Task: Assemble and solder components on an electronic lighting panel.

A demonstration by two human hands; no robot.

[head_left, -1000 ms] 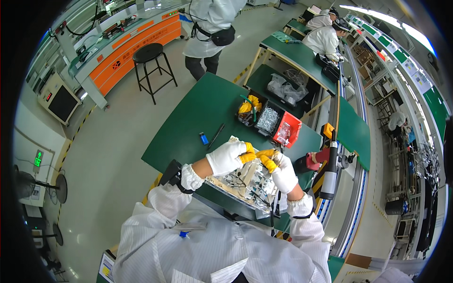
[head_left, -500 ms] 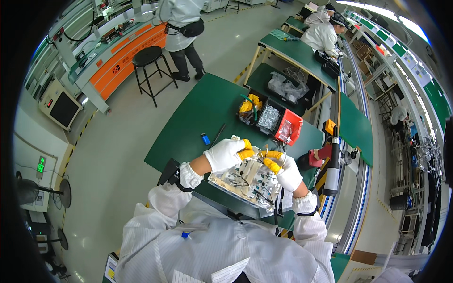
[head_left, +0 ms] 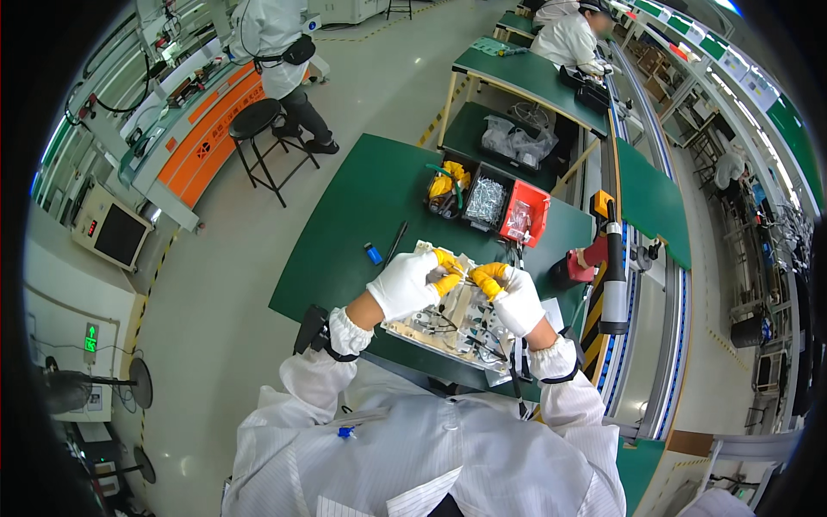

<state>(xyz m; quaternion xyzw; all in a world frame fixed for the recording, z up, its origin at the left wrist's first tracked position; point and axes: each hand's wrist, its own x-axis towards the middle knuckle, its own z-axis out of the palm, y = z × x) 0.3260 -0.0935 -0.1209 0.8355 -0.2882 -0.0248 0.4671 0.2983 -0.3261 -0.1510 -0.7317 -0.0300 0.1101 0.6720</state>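
My left hand [head_left: 409, 284] wears a white glove with yellow fingertips, and its fingers are pinched together above a pale unit [head_left: 452, 323]. Close to its fingertips, my right hand [head_left: 512, 298], gloved the same way, is also pinched. What lies between the two sets of fingers is too small to make out. Under my hands, the cream-coloured unit sits at the near edge of the green table [head_left: 336, 224], with black cables [head_left: 444, 319] and small parts in it. The fingers and gloves hide its far side.
Beyond my hands stand a black bin of screws [head_left: 487, 202], a red bin [head_left: 527, 214] and a bin with yellow material [head_left: 450, 183]. A blue object [head_left: 373, 253] and a black pen-like tool [head_left: 396, 241] lie left. Rightward are a red-and-black device [head_left: 575, 267] and a conveyor [head_left: 642, 362].
My right hand's fingertips have moved left, closing the gap to my left hand's fingertips. The whole view has shifted slightly. A person in the background has shifted left.
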